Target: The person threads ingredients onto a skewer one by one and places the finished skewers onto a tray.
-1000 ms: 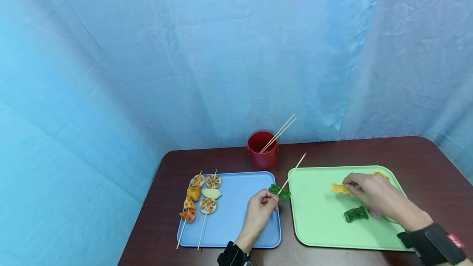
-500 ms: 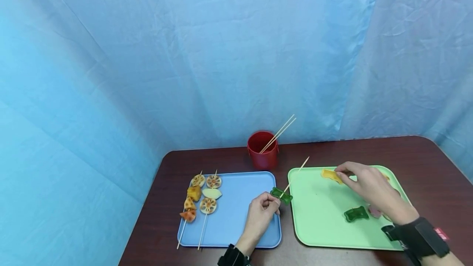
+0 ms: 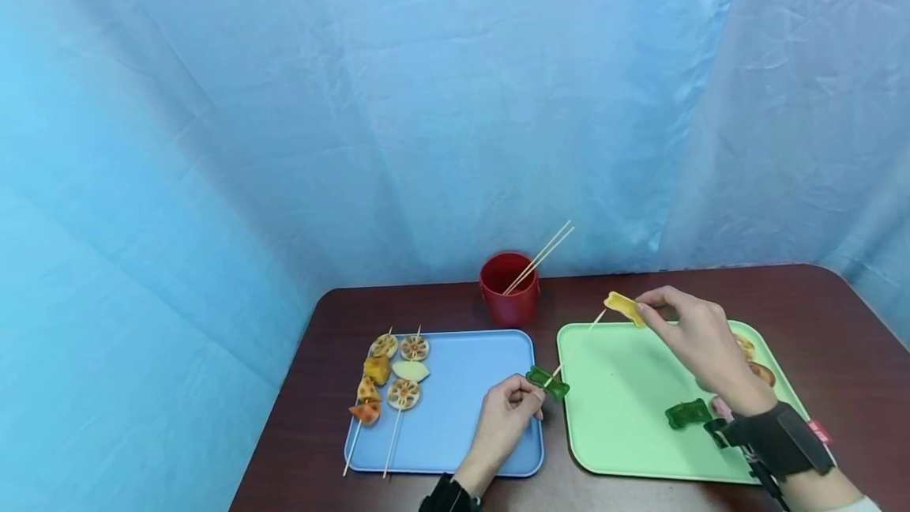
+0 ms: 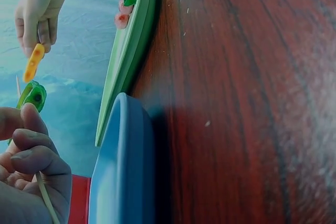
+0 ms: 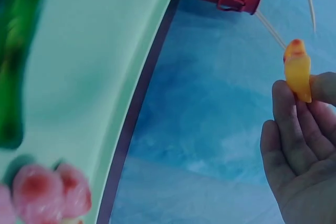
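Plainly, the yellow piece sits pinched between right-hand fingers.

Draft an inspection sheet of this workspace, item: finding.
Surface: dark wood-grain tabletop bearing blue tray and green tray.
Job's things: green pepper piece threaded on held skewer; yellow pepper piece near skewer's tip; two loaded skewers on blue tray; red bucket holding two skewers.
Clutter: pale specks on tabletop.
Hands: left hand grips held skewer; right hand pinches yellow pepper piece.
Cables: black strand at right wristband; cable or strap, can't tell.
Surroundings: blue cloth behind.
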Demonstrator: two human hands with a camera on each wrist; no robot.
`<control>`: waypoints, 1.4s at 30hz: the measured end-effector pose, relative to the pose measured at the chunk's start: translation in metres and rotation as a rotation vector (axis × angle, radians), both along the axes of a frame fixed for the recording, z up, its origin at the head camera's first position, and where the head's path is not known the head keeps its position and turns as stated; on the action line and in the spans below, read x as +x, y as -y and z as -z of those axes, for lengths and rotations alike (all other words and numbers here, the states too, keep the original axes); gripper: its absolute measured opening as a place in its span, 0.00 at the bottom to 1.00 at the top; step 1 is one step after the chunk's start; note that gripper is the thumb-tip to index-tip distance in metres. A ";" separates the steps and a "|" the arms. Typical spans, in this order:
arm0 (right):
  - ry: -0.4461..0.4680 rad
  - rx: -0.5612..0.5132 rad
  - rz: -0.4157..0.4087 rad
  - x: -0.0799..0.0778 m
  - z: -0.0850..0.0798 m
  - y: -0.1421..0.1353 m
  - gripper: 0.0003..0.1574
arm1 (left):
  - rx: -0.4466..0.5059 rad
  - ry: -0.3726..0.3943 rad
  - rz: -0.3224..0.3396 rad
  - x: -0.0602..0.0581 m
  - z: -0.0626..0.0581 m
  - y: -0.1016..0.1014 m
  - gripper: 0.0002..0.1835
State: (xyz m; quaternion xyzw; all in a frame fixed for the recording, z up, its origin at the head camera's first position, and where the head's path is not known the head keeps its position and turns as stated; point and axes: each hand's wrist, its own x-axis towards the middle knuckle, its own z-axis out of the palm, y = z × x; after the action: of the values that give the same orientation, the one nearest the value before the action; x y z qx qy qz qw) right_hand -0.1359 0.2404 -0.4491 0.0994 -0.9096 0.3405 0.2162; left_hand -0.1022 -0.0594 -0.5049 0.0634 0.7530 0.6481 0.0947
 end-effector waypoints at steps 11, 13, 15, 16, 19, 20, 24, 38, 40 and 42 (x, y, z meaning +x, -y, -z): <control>0.062 -0.067 0.009 -0.008 -0.007 0.013 0.08 | 0.002 0.001 0.010 0.000 0.003 -0.002 0.09; 0.072 -0.072 0.008 -0.008 -0.008 0.015 0.08 | 0.003 0.007 0.008 0.000 0.003 -0.002 0.08; 0.082 -0.072 0.007 -0.008 -0.008 0.016 0.08 | 0.004 0.010 0.007 0.000 0.003 -0.003 0.08; 0.085 -0.071 0.008 -0.008 -0.008 0.016 0.08 | 0.006 0.011 0.007 0.000 0.003 -0.003 0.08; 0.091 -0.071 0.008 -0.008 -0.009 0.017 0.08 | 0.009 0.012 0.006 0.000 0.002 -0.003 0.08; 0.092 -0.072 0.007 -0.007 -0.009 0.017 0.08 | 0.008 0.012 0.005 0.000 0.002 -0.003 0.08; 0.097 -0.074 0.002 -0.007 -0.010 0.018 0.08 | 0.008 0.006 0.004 0.001 0.001 -0.003 0.09; 0.090 -0.071 -0.036 -0.006 -0.005 0.024 0.07 | 0.022 0.023 -0.010 0.002 0.002 -0.006 0.08; 0.086 -0.070 -0.041 -0.006 -0.004 0.025 0.07 | 0.026 0.028 -0.013 0.002 0.003 -0.006 0.08; 0.084 -0.066 -0.041 -0.005 -0.002 0.026 0.07 | 0.027 0.032 -0.014 0.001 0.003 -0.007 0.08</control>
State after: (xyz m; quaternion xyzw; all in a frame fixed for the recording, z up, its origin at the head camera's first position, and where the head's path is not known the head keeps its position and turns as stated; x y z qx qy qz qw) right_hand -0.1411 0.2141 -0.4467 0.0961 -0.9039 0.3787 0.1740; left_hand -0.1008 -0.0527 -0.5079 0.0493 0.7429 0.6598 0.1014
